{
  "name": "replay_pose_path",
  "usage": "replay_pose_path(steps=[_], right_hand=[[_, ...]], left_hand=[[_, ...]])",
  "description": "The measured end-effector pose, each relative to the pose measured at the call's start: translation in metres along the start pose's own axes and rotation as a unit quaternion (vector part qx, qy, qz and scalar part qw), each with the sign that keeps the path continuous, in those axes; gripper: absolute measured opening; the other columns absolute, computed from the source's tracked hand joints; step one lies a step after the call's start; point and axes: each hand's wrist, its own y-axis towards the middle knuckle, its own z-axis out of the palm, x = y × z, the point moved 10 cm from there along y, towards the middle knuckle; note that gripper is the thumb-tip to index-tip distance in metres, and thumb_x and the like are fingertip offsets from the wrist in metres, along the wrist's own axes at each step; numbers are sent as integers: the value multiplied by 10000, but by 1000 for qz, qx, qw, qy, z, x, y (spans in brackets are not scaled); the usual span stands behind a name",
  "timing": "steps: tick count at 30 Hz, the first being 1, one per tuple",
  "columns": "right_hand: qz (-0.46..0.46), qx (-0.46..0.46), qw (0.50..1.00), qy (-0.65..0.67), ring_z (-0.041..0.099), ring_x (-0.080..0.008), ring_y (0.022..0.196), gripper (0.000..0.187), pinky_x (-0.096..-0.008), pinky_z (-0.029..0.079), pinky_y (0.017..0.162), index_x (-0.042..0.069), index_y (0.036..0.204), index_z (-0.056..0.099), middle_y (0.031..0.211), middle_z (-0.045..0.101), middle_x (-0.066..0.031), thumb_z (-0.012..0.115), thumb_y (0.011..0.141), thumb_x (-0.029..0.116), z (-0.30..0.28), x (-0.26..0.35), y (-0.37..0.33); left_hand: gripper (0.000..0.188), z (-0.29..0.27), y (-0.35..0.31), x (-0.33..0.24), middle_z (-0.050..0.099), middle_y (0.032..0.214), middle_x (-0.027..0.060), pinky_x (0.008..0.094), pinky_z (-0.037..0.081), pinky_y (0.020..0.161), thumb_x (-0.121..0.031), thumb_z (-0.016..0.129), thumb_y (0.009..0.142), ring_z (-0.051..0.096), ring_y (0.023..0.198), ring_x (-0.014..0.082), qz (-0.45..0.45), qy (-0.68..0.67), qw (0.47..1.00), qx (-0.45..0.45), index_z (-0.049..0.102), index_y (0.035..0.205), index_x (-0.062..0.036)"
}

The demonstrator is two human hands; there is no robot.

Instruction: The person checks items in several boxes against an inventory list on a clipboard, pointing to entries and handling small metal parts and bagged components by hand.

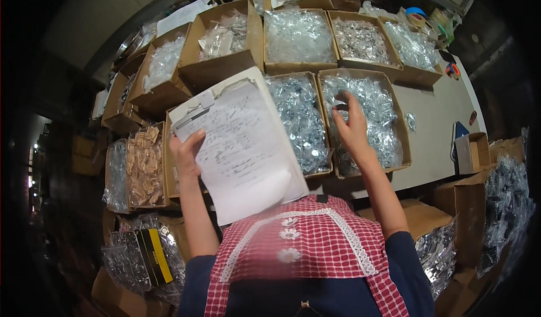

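Note:
My left hand point(186, 155) grips a clipboard point(242, 142) by its left edge; a handwritten white sheet is clipped to it and tilts up toward me. My right hand point(350, 123) reaches into a cardboard box point(402, 126) full of small clear plastic bags of metal parts, fingers bent around a bag; a dark bit shows at the fingertips. Another box of the same bags point(301, 123) sits just left of it, partly hidden by the clipboard.
More open cardboard boxes of bagged parts point(298, 35) crowd the back of the table point(434, 120). A box of tan pieces point(145, 168) stands at the left. Tape rolls point(417, 16) lie far right. Cartons and bags point(507, 199) flank me on the right.

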Motion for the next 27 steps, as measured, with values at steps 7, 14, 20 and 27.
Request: replay_pose_path(steps=[7, 14, 20, 27], right_hand=[[-83, 151, 980, -104, 580, -388, 1026, 417, -453, 463, 894, -27, 1097, 603, 1082, 606, -221, 688, 877, 317, 74, 27, 27], [-25, 111, 993, -30, 646, -327, 814, 201, -423, 503, 754, 14, 967, 661, 882, 665, -159, 647, 888, 198, 71, 10, 39], [247, -125, 908, 314, 575, -78, 800, 134, -227, 443, 734, 63, 967, 706, 895, 662, 0, 696, 914, 186, -71, -101, 28], [227, -341, 846, 342, 653, -183, 1028, 227, -267, 556, 780, 13, 1180, 614, 1114, 659, -87, 582, 998, 145, -263, -215, -29]], left_hand=[[513, -14, -9, -8, 668, 1102, 177, 348, 548, 874, -11, 691, 753, 683, 955, 255, -31, 15, 999, -13, 533, 1230, 91], [524, -6, -6, 1, 672, 1105, 162, 340, 547, 874, -41, 705, 751, 678, 960, 246, -29, 25, 999, -9, 539, 1234, 72], [532, 0, -7, -1, 663, 1116, 158, 328, 535, 889, -83, 729, 757, 663, 995, 233, -6, 29, 999, 14, 539, 1229, 72], [560, -12, 3, 17, 635, 1183, 181, 321, 507, 925, -82, 744, 802, 638, 1068, 242, 15, 94, 995, -20, 466, 1261, 78]])
